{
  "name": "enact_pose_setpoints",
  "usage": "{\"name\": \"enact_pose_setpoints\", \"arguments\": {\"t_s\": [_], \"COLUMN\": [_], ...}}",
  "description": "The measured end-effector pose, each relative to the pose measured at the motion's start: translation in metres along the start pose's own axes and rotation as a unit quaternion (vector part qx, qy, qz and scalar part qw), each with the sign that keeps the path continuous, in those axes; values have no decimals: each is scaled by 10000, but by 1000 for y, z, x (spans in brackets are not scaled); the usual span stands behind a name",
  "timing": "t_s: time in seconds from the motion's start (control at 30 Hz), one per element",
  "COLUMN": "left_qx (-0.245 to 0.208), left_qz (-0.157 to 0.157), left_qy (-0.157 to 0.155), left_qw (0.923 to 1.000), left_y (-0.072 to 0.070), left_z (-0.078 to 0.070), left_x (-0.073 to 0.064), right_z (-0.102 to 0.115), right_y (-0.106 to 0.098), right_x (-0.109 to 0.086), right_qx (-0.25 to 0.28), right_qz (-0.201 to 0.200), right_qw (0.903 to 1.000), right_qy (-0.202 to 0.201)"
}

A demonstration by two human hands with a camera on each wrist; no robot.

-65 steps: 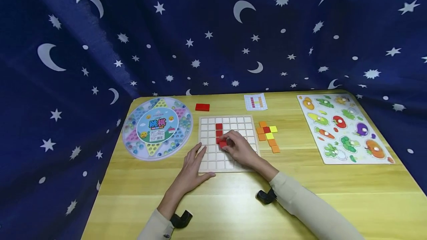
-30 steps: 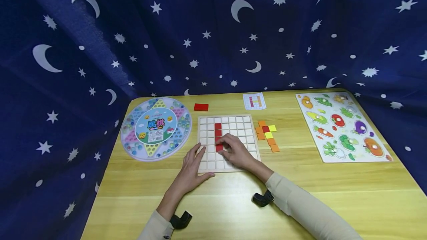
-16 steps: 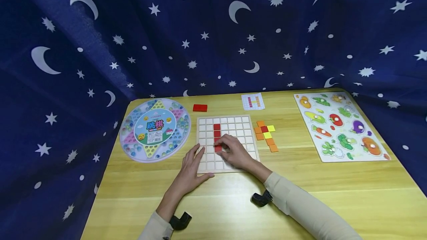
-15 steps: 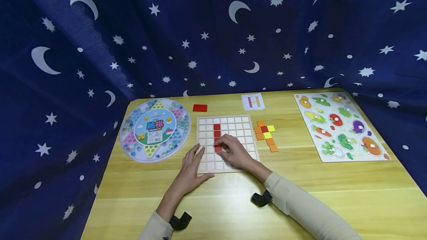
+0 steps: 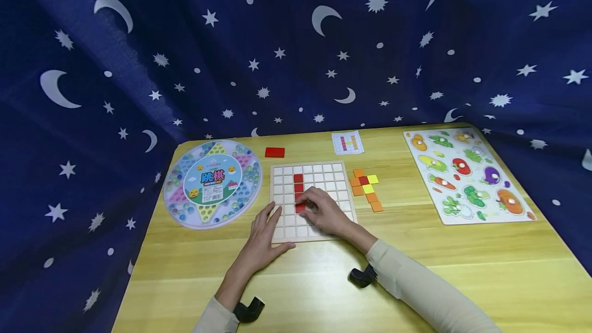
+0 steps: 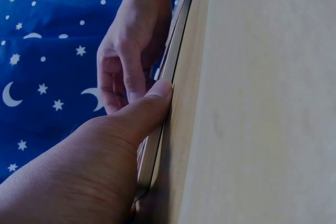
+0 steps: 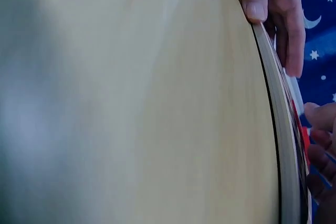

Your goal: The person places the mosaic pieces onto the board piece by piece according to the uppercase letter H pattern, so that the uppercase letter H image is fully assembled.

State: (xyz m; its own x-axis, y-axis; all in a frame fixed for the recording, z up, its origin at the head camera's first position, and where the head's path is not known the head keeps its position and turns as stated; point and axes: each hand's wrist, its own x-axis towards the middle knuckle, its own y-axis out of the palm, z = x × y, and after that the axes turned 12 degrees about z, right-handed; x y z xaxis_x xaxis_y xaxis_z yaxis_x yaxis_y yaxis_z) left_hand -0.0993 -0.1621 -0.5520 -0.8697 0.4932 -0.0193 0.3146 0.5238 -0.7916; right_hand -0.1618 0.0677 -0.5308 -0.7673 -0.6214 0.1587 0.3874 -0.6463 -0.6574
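Note:
A square wooden grid board [image 5: 314, 238] with pale squares lies mid-table. Several red tiles [image 5: 298, 183] form a column in its squares. At the column's near end, my right hand [image 5: 326, 215] has thumb and index fingertips pinching the nearest red tile [image 5: 299, 208], which appears flat in its square. My left hand [image 5: 261, 243] rests at the board's near left corner. Its fingers lie fairly straight along the left edge, and the thumb [image 6: 157, 90] touches the front edge in the left wrist view. In the right wrist view, my right fingers [image 7: 321, 150] are partly cut off.
Orange, yellow and red tiles [image 5: 367, 188] lie right of the board. Behind it are a red block or tile stack [image 5: 275, 152] and a pattern card [image 5: 348, 143]. A round Chinese checkers board [image 5: 213, 184] lies left, a vegetable knob puzzle [image 5: 467, 176] right.
The red tile was tilted in my right fingers and has come down flat at the column's near end. My left hand has stayed at the corner. The head view has shifted slightly.

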Motion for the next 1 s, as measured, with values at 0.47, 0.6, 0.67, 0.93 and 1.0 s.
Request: {"name": "enact_pose_setpoints", "arguments": {"t_s": [0.47,0.6,0.67,0.93,1.0], "left_qx": [-67,-125,-119,-123,-120], "left_qz": [60,73,64,20,23], "left_qy": [-14,-50,-39,-29,-35], "left_qw": [10000,9999,9999,9999,9999], "left_y": [1,1,1,1,1], "left_z": [0,1,1,2,2], "left_x": [2,0,0,1,1], "right_z": [-60,-74,-78,-86,-87], "right_y": [-80,-96,-100,-105,-105], "right_x": [-41,-52,-55,-60,-60], "right_qx": [-249,-338,-341,-565,-652], "right_qz": [-1158,-1218,-1189,-1097,-1095], "right_qw": [9881,9827,9815,9798,9798], "right_qy": [982,1351,1462,1571,1539]}}
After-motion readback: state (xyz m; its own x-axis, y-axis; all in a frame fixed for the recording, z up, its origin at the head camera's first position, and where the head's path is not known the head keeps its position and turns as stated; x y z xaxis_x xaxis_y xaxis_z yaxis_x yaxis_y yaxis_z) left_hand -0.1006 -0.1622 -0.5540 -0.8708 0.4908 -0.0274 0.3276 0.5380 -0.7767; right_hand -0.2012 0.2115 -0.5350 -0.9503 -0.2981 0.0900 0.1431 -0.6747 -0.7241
